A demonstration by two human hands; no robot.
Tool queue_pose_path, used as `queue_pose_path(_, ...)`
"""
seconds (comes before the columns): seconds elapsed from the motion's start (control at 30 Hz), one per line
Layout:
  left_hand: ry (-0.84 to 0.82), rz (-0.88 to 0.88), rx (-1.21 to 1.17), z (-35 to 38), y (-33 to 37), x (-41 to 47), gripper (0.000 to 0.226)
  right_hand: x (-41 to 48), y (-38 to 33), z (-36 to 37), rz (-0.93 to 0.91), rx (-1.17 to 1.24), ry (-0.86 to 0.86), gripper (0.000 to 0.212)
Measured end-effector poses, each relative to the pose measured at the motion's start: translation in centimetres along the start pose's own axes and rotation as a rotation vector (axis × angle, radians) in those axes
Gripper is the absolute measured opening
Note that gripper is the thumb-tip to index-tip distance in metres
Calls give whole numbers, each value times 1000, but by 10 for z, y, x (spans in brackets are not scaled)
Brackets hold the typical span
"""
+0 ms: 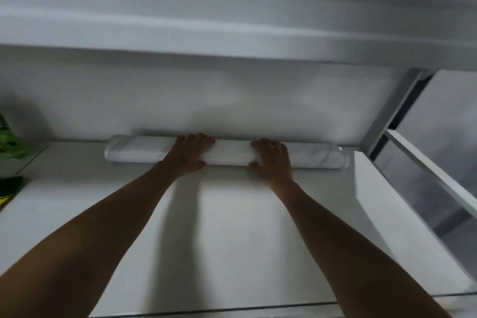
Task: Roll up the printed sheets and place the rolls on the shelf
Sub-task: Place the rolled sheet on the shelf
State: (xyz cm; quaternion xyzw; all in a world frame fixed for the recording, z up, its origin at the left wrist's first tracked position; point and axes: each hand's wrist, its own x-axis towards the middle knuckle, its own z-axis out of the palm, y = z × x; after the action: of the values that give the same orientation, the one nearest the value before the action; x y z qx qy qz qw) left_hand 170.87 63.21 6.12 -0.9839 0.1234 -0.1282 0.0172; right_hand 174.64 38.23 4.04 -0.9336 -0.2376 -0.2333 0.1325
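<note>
A long white roll of printed sheet point(229, 153) with faint grey marbling lies across the back of the white shelf point(232, 227), close to the rear wall. My left hand point(189, 153) grips the roll left of its middle, fingers over the top and thumb at the front. My right hand point(272, 159) grips it right of the middle in the same way. A second roll edge point(154, 132) seems to lie just behind it, mostly hidden.
Another white shelf board point(232, 41) hangs overhead. Green packaging point(9, 142) stands at the far left of the shelf. A white frame post point(395, 108) and a rail point(433, 162) bound the right side, with a drop beyond.
</note>
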Motion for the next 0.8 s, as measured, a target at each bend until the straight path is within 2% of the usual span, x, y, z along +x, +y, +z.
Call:
queue_pose_path(0.23, 77, 52, -69, -3, 0, -3, 82, 3, -4, 0, 37, -10, -28, 65)
queue_pose_path(0.4, 104, 83, -114, -12, 4, -15, 76, -2, -6, -8, 34, -45, -18, 66)
queue_pose_path(0.53, 73, 42, -142, -22, 10, -21, 73, -6, -12, -18, 13, -27, 2, 61)
queue_pose_path(0.8, 19, 22, -97, -31, 16, -36, 71, -19, -18, -39, 25, -81, -116, 61)
